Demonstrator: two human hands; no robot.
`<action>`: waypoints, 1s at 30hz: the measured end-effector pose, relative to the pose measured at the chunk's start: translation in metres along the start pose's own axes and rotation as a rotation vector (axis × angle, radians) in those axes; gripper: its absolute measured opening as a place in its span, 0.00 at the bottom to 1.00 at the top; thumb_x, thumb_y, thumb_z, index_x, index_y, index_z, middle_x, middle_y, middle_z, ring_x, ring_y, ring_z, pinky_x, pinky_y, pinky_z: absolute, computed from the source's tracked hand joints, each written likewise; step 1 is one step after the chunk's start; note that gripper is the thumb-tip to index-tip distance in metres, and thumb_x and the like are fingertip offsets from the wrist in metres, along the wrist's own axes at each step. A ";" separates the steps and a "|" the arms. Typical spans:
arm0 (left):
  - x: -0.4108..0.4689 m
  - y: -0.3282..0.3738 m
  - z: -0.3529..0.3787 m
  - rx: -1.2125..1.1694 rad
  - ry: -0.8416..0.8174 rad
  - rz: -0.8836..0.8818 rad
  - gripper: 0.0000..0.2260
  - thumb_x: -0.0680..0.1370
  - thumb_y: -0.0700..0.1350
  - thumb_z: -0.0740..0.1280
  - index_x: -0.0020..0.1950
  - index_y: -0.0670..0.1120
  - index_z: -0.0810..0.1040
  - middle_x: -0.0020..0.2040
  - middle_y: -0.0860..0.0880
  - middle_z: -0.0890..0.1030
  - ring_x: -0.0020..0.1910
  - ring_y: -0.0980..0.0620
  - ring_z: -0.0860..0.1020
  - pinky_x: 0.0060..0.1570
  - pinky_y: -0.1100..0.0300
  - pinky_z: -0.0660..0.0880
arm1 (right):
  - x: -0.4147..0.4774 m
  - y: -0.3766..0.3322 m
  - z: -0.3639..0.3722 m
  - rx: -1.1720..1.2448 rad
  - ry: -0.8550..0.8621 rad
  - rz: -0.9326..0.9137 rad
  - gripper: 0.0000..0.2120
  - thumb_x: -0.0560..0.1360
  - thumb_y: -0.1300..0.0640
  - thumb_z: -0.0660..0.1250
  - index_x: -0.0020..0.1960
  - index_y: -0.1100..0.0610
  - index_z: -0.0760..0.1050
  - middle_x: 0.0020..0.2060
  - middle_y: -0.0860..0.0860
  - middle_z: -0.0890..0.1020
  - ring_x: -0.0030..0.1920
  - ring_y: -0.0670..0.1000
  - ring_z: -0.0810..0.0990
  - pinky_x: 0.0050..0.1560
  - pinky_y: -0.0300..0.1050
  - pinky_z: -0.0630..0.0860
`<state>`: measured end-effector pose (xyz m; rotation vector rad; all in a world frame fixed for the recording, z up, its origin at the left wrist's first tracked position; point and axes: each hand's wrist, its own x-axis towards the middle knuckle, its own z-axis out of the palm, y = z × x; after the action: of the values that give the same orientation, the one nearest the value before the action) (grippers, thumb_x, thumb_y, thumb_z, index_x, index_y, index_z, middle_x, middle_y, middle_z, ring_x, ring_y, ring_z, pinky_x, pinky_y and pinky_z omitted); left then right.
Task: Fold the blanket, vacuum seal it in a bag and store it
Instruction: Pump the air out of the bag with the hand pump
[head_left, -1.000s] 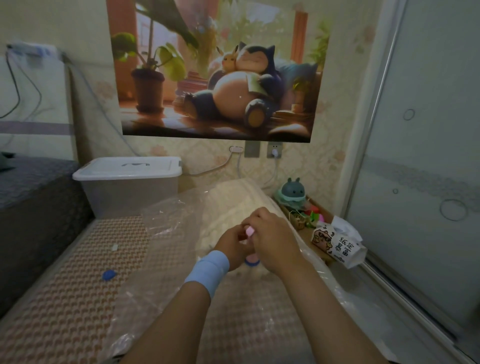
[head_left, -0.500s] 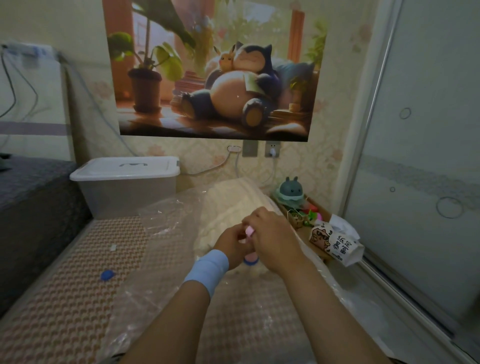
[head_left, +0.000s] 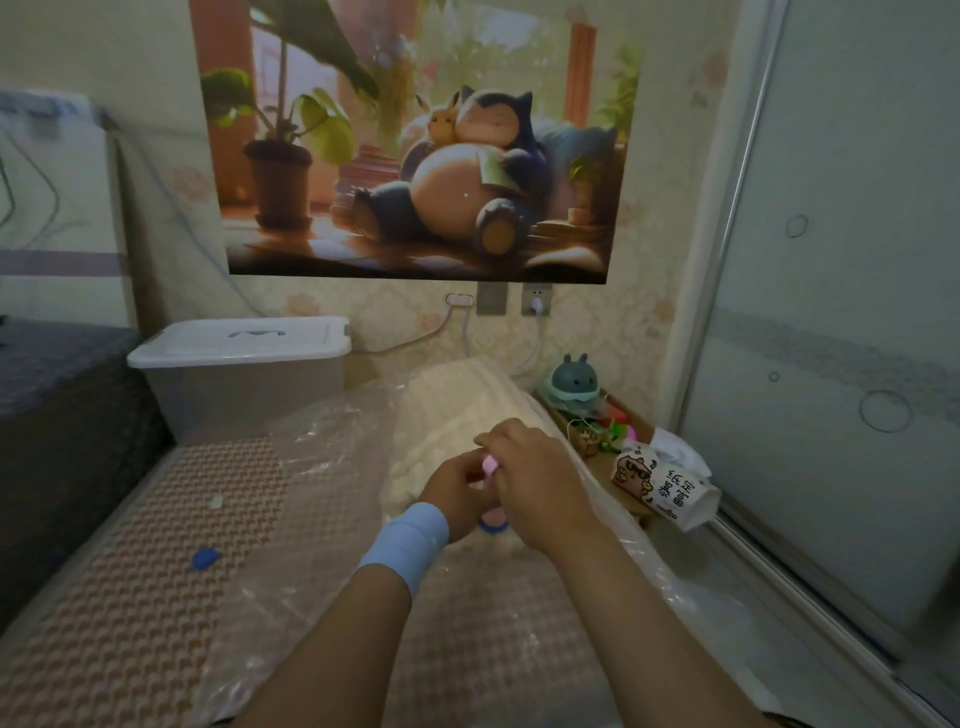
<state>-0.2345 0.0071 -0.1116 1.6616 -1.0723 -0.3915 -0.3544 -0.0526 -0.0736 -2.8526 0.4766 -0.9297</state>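
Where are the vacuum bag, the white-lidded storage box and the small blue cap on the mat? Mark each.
vacuum bag (head_left: 322, 467), head view, on its clear left part.
storage box (head_left: 239, 340), head view, on its white lid.
blue cap (head_left: 204, 558), head view, on its middle.

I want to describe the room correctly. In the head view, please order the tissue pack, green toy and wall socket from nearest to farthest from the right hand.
1. tissue pack, right of the right hand
2. green toy, farther back, near the wall
3. wall socket, up on the back wall
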 end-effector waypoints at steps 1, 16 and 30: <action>0.000 0.000 -0.002 -0.004 -0.002 0.003 0.09 0.73 0.40 0.70 0.48 0.52 0.79 0.47 0.51 0.82 0.46 0.56 0.77 0.39 0.69 0.71 | 0.003 -0.002 -0.003 0.006 -0.004 -0.012 0.25 0.72 0.53 0.50 0.61 0.54 0.79 0.56 0.51 0.79 0.49 0.57 0.78 0.50 0.56 0.75; -0.001 -0.002 -0.005 0.009 0.012 -0.013 0.09 0.74 0.37 0.69 0.53 0.45 0.79 0.47 0.50 0.81 0.50 0.53 0.78 0.39 0.71 0.69 | 0.008 -0.009 0.001 -0.082 -0.028 0.022 0.24 0.75 0.50 0.48 0.59 0.50 0.79 0.60 0.50 0.76 0.52 0.56 0.77 0.48 0.48 0.69; -0.001 -0.003 -0.002 -0.015 -0.001 -0.002 0.09 0.74 0.37 0.68 0.50 0.48 0.79 0.47 0.50 0.82 0.49 0.53 0.78 0.40 0.71 0.72 | 0.009 -0.006 0.005 -0.079 0.018 0.001 0.22 0.74 0.54 0.52 0.62 0.53 0.79 0.59 0.52 0.77 0.53 0.57 0.77 0.53 0.53 0.73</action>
<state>-0.2323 0.0094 -0.1134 1.6490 -1.0663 -0.4013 -0.3431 -0.0499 -0.0711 -2.9161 0.5276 -0.9585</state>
